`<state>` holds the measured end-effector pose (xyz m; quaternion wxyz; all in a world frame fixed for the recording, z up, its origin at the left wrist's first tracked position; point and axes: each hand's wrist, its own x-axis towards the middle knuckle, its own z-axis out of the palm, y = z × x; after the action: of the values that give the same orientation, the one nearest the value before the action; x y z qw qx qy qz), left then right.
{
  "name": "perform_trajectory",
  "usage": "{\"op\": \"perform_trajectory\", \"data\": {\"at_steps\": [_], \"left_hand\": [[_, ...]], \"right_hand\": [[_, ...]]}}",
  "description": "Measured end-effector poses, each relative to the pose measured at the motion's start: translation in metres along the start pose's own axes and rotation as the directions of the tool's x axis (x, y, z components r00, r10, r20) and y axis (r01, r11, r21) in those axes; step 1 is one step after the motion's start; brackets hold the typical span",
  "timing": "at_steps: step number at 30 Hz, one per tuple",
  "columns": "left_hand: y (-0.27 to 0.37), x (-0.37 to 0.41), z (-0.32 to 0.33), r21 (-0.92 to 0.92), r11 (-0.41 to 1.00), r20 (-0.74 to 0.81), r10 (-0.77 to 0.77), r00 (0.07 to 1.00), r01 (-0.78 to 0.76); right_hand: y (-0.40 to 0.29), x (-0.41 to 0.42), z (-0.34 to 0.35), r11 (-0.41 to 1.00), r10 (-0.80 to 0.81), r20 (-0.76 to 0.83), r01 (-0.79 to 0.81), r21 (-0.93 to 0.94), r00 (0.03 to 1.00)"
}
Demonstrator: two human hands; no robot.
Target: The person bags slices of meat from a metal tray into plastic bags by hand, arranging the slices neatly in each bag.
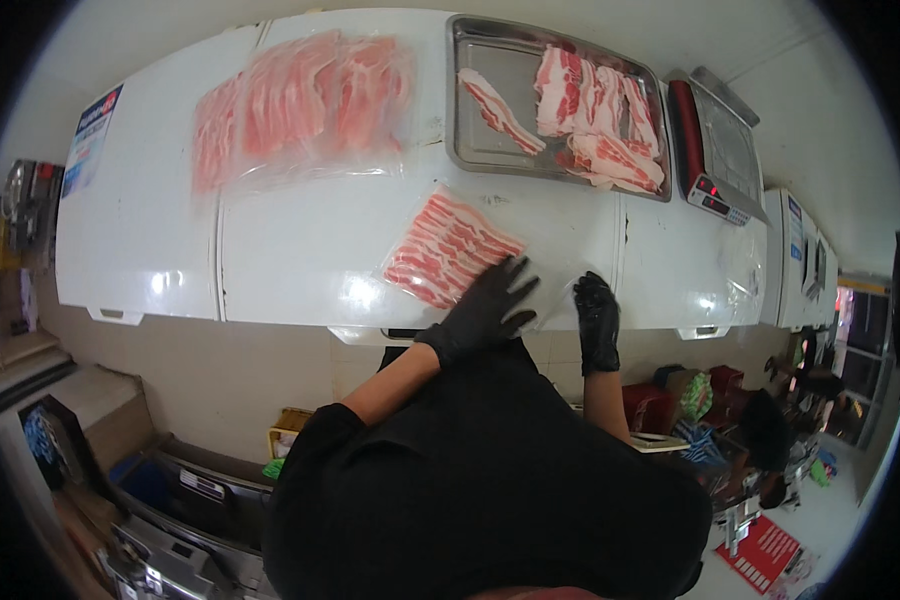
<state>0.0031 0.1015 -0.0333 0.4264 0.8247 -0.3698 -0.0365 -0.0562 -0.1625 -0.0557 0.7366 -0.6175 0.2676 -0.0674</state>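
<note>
A clear plastic bag lies flat on the white chest freezer lid, with a row of sliced pork belly inside it. My left hand, in a black glove, rests with fingers spread on the bag's near right corner. To the right, my gloved right hand has its fingers curled together, pinching what looks like the thin loose end of the same bag. That film is nearly invisible against the white lid.
Packed meat slices in clear bags lie at the back left. A metal tray holds loose pork belly strips; right of it stands a digital scale. Another person is at the far right.
</note>
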Motion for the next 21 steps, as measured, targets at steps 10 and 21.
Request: {"op": "perform_trajectory", "data": {"at_steps": [10, 21], "left_hand": [[-0.022, -0.102, -0.055, -0.702, 0.608, -0.095, -0.597, 0.797, 0.371], [-0.096, -0.119, -0.102, -0.368, 0.795, -0.753, -0.559, 0.348, 0.482]], "right_hand": [[-0.092, 0.027, -0.007, 0.749, 0.198, 0.512, 0.208, -0.629, 0.836], [-0.075, -0.036, 0.059, 0.623, -0.037, 0.744, 0.598, -0.504, 0.667]]}}
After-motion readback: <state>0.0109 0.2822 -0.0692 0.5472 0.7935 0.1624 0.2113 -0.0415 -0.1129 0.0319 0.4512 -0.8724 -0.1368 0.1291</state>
